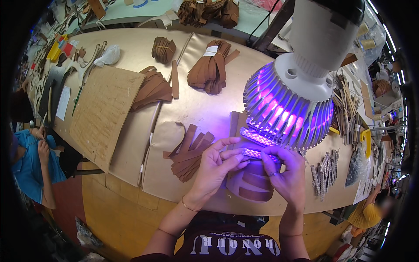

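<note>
Pinching a braided strip (pixel 255 153) between our left hand (pixel 218 163) and right hand (pixel 286 172) — under the purple lamp (pixel 286 111) — we work near the table edge (pixel 183 198), loose brown strips (pixel 190 153) beside us.

1. One view only: a wide fisheye camera worn on my head, the left of a side-by-side pair.
2. It looks steeply down over my chest at the workbench (pixel 131 148), its edges bowing toward the rim.
3. My left hand (pixel 217 163) and right hand (pixel 286 170) sit close, low in the middle.
4. The violet lamp (pixel 288 105) looms near, upper right.
</note>
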`<move>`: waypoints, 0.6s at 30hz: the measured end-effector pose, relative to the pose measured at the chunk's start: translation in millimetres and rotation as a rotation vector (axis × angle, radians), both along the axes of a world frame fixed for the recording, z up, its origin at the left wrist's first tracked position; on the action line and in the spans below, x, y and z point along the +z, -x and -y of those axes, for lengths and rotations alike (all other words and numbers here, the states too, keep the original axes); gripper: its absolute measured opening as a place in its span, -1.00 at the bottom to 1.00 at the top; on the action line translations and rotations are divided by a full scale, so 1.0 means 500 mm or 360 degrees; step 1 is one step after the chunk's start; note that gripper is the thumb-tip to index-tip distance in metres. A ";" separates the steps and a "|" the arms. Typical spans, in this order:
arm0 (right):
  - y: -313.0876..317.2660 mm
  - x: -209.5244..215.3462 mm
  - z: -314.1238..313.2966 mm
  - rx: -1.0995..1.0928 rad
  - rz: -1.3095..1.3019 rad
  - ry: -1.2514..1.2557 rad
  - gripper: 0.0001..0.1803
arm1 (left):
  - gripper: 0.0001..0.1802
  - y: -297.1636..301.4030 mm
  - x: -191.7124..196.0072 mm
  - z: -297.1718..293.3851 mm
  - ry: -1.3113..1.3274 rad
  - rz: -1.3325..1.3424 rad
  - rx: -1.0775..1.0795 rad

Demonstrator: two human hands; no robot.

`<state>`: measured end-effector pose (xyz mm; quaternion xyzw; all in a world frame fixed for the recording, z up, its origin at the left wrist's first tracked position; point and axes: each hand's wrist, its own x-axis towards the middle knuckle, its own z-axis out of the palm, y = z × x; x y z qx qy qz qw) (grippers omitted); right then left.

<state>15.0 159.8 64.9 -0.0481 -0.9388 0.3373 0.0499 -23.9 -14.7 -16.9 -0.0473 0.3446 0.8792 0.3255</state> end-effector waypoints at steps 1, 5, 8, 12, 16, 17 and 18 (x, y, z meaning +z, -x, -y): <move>0.000 0.000 0.001 -0.0002 -0.0001 -0.0006 -0.88 | -0.56 0.000 0.000 0.000 -0.0016 0.0001 0.0014; 0.002 -0.003 0.003 -0.0003 -0.0025 -0.0052 -0.89 | -0.56 0.001 -0.003 0.003 -0.0017 0.0014 0.0005; 0.004 -0.005 0.005 -0.0030 0.0011 -0.0075 -0.90 | -0.56 0.004 -0.007 0.006 -0.0055 0.0084 -0.0006; 0.009 -0.005 0.010 0.0019 -0.0055 -0.0165 -0.90 | -0.58 0.004 -0.009 0.002 0.0109 0.0036 0.0009; 0.012 0.000 0.020 -0.0025 0.0012 -0.0258 -0.90 | -0.65 -0.011 0.003 -0.010 0.0835 -0.0578 0.0268; 0.012 0.003 0.022 -0.0016 0.0009 -0.0310 -0.90 | -0.68 -0.017 0.008 -0.011 0.1086 -0.0809 0.0378; 0.013 0.006 0.024 -0.0008 0.0000 -0.0357 -0.89 | -0.68 -0.024 0.014 -0.009 0.1193 -0.1016 0.0349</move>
